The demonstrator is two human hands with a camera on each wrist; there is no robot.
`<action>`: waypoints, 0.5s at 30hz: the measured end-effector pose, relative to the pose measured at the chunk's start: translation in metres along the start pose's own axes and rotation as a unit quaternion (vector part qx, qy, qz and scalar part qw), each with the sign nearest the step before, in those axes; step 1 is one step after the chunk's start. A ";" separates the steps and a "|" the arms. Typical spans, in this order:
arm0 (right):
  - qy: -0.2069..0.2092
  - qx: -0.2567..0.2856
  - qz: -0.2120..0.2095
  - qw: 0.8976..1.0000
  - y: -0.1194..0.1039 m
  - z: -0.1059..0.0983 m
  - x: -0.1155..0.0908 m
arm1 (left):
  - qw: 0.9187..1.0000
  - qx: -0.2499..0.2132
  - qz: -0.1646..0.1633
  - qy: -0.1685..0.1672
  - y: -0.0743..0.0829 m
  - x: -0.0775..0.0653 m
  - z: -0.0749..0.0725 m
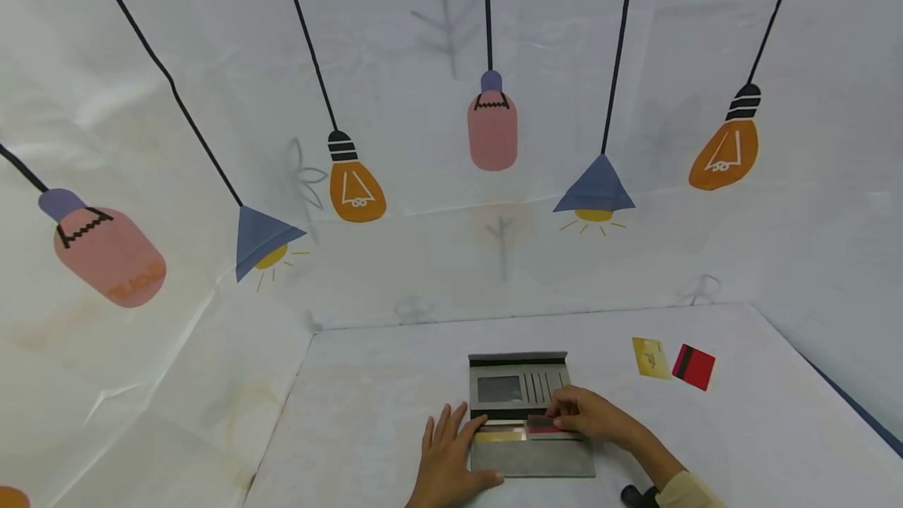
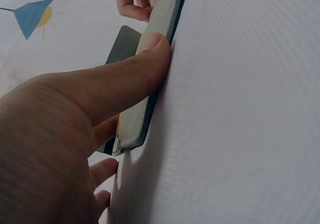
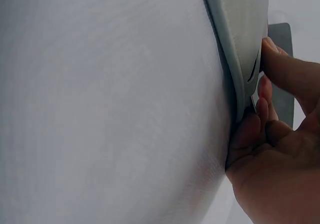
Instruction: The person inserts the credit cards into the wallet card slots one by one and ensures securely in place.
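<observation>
Grey and unfolded, the card wallet [image 1: 532,459] lies on the white counter [image 1: 367,398], its left side under the loosely straightened fingers of the left hand [image 1: 446,462], while the right hand [image 1: 587,415] pinches the upper edge of a striped red card [image 1: 543,425] at the right pocket. The step in hand looks like working that card in or out, which one I cannot tell; the next move probably calls for a straight slide along the slot, wallet braced.
</observation>
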State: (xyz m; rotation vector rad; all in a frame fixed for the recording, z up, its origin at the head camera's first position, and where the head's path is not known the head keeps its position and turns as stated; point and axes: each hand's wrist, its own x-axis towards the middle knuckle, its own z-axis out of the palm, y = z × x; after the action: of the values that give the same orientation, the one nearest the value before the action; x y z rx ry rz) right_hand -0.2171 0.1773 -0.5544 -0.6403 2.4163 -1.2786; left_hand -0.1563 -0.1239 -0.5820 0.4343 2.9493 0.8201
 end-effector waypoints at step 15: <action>0.027 -0.027 0.029 0.999 0.000 -0.002 0.004 | 1.000 -0.007 0.005 -0.002 -0.004 0.002 0.002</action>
State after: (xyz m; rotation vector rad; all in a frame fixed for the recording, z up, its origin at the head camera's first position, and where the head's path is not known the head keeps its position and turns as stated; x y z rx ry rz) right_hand -0.2216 0.1763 -0.5536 -0.5537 2.5021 -1.2262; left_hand -0.1590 -0.1255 -0.5857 0.4481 2.9383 0.8396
